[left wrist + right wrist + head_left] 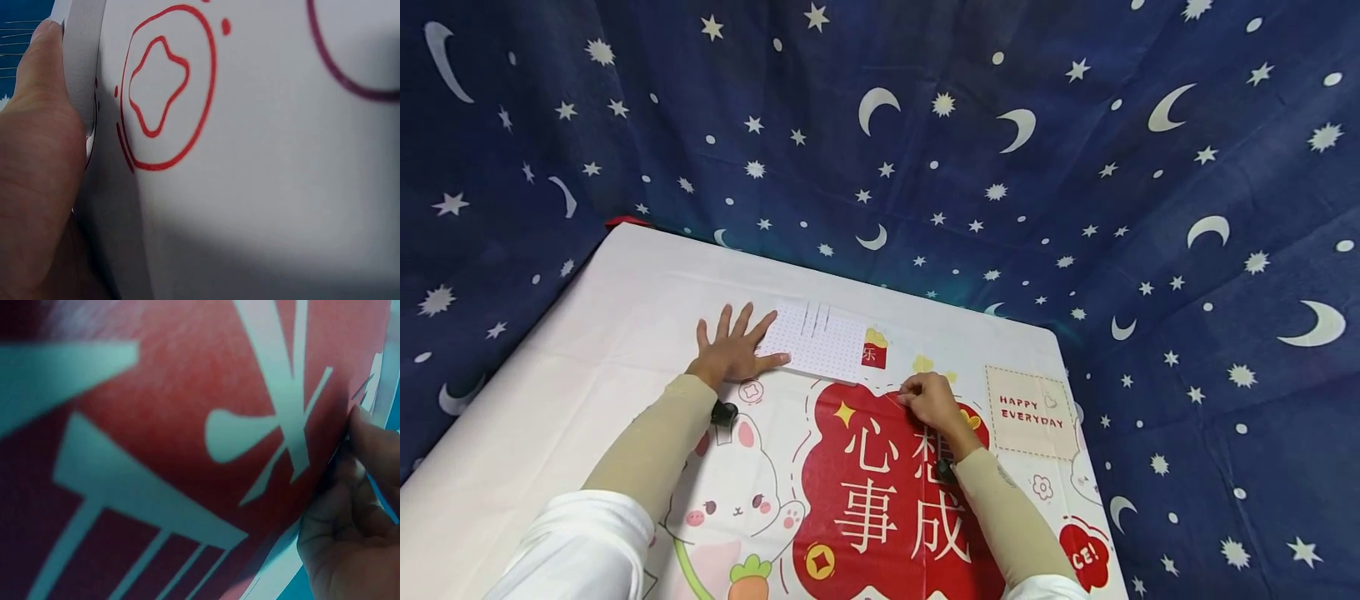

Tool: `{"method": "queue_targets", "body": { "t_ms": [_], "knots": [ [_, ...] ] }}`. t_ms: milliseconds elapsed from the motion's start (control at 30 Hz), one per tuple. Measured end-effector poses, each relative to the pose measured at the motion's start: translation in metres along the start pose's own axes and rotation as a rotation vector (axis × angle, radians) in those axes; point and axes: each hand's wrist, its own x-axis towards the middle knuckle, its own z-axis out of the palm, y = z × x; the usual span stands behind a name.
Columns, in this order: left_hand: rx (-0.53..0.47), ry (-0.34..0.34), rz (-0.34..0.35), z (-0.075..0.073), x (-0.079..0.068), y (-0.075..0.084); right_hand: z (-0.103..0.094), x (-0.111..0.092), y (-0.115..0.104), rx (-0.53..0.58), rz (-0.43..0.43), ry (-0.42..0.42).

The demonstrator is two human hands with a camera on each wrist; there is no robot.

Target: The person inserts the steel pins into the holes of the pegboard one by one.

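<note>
A white board [829, 346] with a grid of dots lies flat on the table. Several thin needles [816, 320] stand upright in its far part; in the left wrist view, the pale needles [19, 36] rise against the blue backdrop. My left hand [734, 350] is spread at the board's left end, with thumb and index finger over its edge. To the right of the board and nearer me, my right hand [929, 398] pinches a thin needle between thumb and fingertips. Only the short dark tip of that needle [362, 389] shows in the right wrist view.
The white tablecloth [700, 267] carries printed pictures: a rabbit [733, 475], a red panel with large characters [902, 517] and a HAPPY EVERYDAY patch [1032, 412]. Dark blue star-and-moon curtains [925, 167] close in the table's back and sides.
</note>
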Motion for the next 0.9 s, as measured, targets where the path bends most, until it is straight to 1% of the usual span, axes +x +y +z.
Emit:
{"method": "queue_targets", "body": {
  "t_ms": [167,300,400,500,633,700,800,900],
  "knots": [
    [0.003,0.004,0.002,-0.001,0.001,0.000,0.005,0.001,-0.004,-0.120,-0.053,-0.007],
    [0.006,0.001,0.005,0.001,0.001,0.000,0.006,0.000,-0.006,-0.142,-0.047,-0.024],
    [0.010,0.001,0.004,0.003,0.003,-0.002,0.006,-0.001,-0.006,-0.136,-0.042,-0.021],
    [0.009,0.004,0.008,0.005,0.005,-0.003,0.007,0.000,-0.002,-0.077,-0.007,-0.017],
    [0.008,0.005,0.008,0.003,0.005,-0.002,0.010,-0.001,0.000,0.038,0.028,0.013],
    [0.011,0.002,0.007,0.002,0.004,-0.001,0.011,-0.001,0.000,0.061,0.017,0.037],
    [0.011,-0.002,0.007,0.001,0.005,-0.001,0.012,-0.002,-0.001,0.043,-0.003,0.055],
    [0.014,-0.002,0.007,0.001,0.006,-0.001,0.013,-0.003,-0.003,-0.041,-0.045,0.049]
  ]
}}
